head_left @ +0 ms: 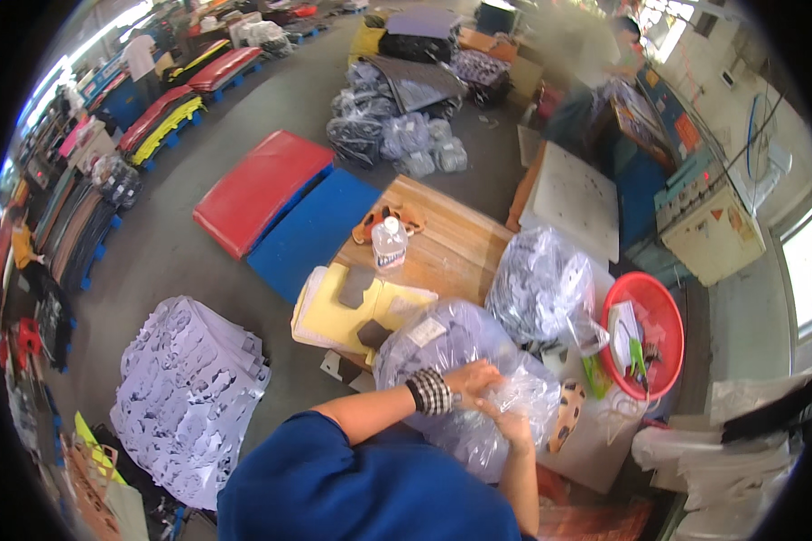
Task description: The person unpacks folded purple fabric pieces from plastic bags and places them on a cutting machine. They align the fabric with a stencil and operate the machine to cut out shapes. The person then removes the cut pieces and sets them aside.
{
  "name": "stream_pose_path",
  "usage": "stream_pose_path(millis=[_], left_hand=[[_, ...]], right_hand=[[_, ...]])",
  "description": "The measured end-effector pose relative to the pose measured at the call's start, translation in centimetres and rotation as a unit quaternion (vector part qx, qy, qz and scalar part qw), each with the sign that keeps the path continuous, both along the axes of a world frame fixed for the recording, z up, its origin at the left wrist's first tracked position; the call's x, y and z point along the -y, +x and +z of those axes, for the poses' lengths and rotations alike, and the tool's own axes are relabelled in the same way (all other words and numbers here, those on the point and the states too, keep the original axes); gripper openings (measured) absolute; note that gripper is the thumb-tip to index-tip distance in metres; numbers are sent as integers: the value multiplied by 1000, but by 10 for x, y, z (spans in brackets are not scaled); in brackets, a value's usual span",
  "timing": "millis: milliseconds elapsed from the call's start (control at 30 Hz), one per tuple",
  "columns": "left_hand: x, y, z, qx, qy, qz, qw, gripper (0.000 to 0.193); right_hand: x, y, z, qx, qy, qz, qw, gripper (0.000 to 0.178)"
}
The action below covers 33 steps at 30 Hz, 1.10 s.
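A large clear plastic bag (460,334) full of greyish-lilac pieces stands right in front of me, with a small white label on its upper side. My left hand (475,379), with a black-and-white checked band at the wrist, is closed on the bunched plastic at the bag's top. Close beside it, my right hand (512,424) grips the same loose plastic, its fingers partly hidden by the shiny film. Just beyond stands a second filled clear bag (537,279). A tan strip with black spots (566,415) lies to the right of my hands.
Ahead are a wooden tabletop (451,216), a clear bottle (389,245) and yellow sheets (334,311) with dark pieces. A red basin (668,311) holds papers and green-handled tools at right. Punched lilac sheets (189,397) are stacked at left. A blurred person (577,54) stands near a machine.
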State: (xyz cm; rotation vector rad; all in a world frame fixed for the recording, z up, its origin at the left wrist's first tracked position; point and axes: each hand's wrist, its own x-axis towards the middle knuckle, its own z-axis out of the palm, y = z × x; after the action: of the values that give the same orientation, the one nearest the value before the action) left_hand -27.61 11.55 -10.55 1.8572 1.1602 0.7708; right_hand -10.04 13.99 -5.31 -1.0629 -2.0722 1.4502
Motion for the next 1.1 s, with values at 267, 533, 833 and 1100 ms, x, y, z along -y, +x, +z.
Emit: stream_pose_path(millis=[267, 533, 833, 1100], left_hand=[[-8, -20, 21, 47, 71, 71, 994, 44], [-4, -11, 38, -140, 193, -12, 971, 74], [1, 4, 46, -219, 44, 79, 971, 83], [11, 3, 38, 6, 203, 122, 972, 91]], right_hand=[[-16, 35, -17, -269, -183, -120, 938, 48], [-49, 7, -79, -71, -40, -17, 996, 14], [-4, -11, 20, -78, 83, 53, 992, 27], [2, -28, -17, -64, -45, -341, 937, 38]])
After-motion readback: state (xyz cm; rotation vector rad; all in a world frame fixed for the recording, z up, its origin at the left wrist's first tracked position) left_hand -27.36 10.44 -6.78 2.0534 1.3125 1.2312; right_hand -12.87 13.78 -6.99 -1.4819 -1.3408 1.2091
